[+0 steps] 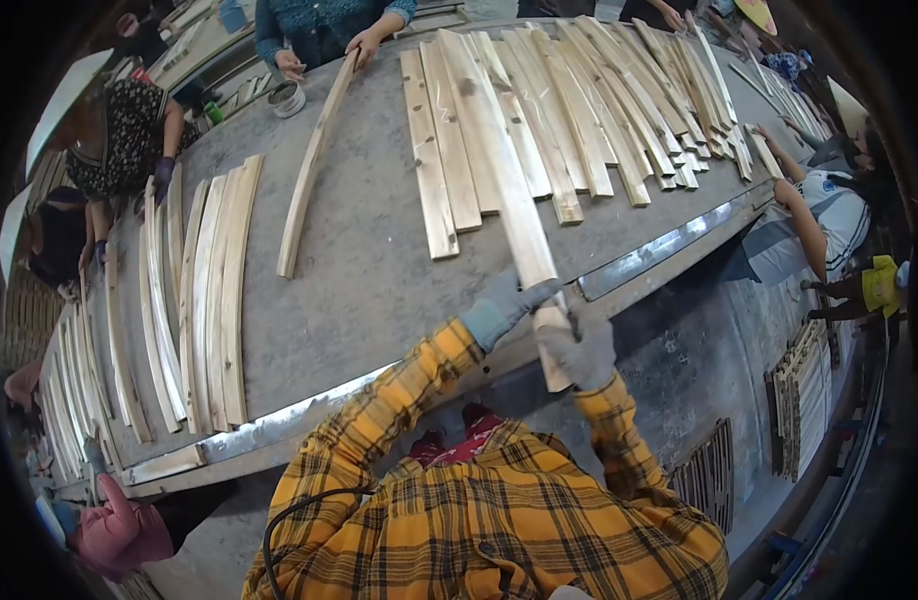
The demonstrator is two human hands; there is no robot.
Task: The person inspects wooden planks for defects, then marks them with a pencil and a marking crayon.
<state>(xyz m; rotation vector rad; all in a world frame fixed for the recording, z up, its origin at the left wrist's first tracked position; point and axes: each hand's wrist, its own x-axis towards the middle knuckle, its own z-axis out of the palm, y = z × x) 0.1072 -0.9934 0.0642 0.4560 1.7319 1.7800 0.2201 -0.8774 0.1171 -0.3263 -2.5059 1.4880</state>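
A long pale wooden strip (519,225) reaches from among the other strips over the table's near edge toward my body. My left hand (507,308), in a grey glove, is closed around this strip near the table edge. Just to the right and nearer me, my right hand (582,352), also gloved in grey, grips its near end; some fingers are blurred. Many wooden strips (569,125) lie side by side beyond my hands, and one with dark knots (429,165) rests at the left of that row.
Across the grey table (349,290), a person in a teal shirt (324,30) touches a single strip (314,180). More strips (214,300) lie at left, near other people. A metal edge plate (659,250) borders the table. Stacked slats (804,400) stand at right.
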